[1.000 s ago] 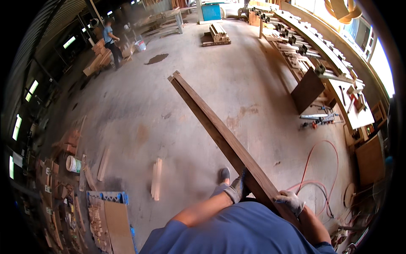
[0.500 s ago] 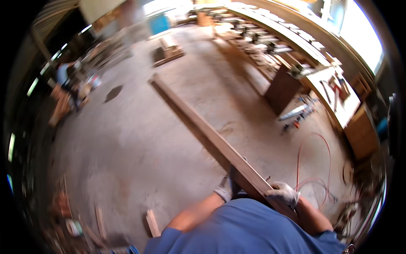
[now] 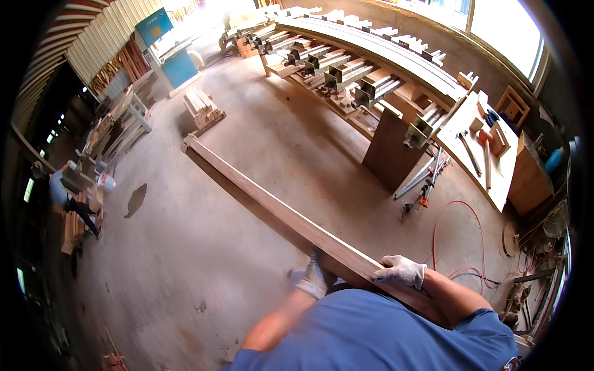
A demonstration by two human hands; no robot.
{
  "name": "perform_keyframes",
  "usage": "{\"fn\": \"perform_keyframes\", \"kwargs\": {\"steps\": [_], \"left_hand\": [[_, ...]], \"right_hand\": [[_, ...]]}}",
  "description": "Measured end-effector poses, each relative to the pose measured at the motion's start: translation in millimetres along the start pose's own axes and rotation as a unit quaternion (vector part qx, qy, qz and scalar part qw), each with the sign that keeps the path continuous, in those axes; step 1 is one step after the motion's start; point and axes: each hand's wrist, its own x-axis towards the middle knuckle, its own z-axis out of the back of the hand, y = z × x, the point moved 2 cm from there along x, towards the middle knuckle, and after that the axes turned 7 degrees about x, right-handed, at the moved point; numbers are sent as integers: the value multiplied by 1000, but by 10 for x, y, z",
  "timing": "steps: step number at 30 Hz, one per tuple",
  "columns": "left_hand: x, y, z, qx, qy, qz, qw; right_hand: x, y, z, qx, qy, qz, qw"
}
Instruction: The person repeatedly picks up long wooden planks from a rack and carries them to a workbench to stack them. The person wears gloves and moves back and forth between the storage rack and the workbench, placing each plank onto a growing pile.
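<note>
1. While both gloved hands carry it, the long wooden plank (image 3: 278,213) runs diagonally from the person's chest at lower right toward the upper left, its far end low over the concrete floor (image 3: 185,247) near a small stack of short timbers (image 3: 203,110).
2. Right hand (image 3: 401,271): it lies on top of the plank's near end, with the fingers (image 3: 387,276) curled over the upper edge and closed on the wood.
3. Left hand (image 3: 314,279): it sits under the plank's left side, close to the right hand; it touches the wood, but how far its fingers wrap around cannot be told, since the hand is blurred and partly hidden.
4. Blue shirt (image 3: 383,334): it fills the lower edge, with the plank's near end passing over the right shoulder area.
5. Long work surface (image 3: 371,68): along the upper right, it carries rows of clamps and curved timber strips.
6. Pale surface (image 3: 495,167): at right, it bears hand tools; a red hose (image 3: 455,235) coils on the floor below it.
7. Another person (image 3: 65,198): at far left, well apart, among stacked wood.
</note>
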Motion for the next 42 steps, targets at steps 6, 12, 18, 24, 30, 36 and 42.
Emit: {"fn": "perform_keyframes", "kwargs": {"steps": [6,12,18,24,30,36,42], "left_hand": [[925,-1055,80,37,61,-22,997],[1785,-2251,33,-27,56,-15,998],[2630,-3181,-53,-26,76,-4,997],[3713,-3868,-129,-24,104,-5,994],[4351,-4841,-677,-7,74,46,996],[5469,-5520,-618,-46,125,47,990],[6720,-6238,-358,303,248,-272,879]], "right_hand": [[827,819,496,-29,-38,27,998],[1758,1531,819,20,-56,21,998],[2421,2227,1299,33,-90,9,995],[3091,2785,1899,62,-122,5,991],[3866,3309,2698,62,-129,54,988],[4443,3882,3319,77,-153,51,984],[5099,4689,3779,154,-171,67,971]]}}
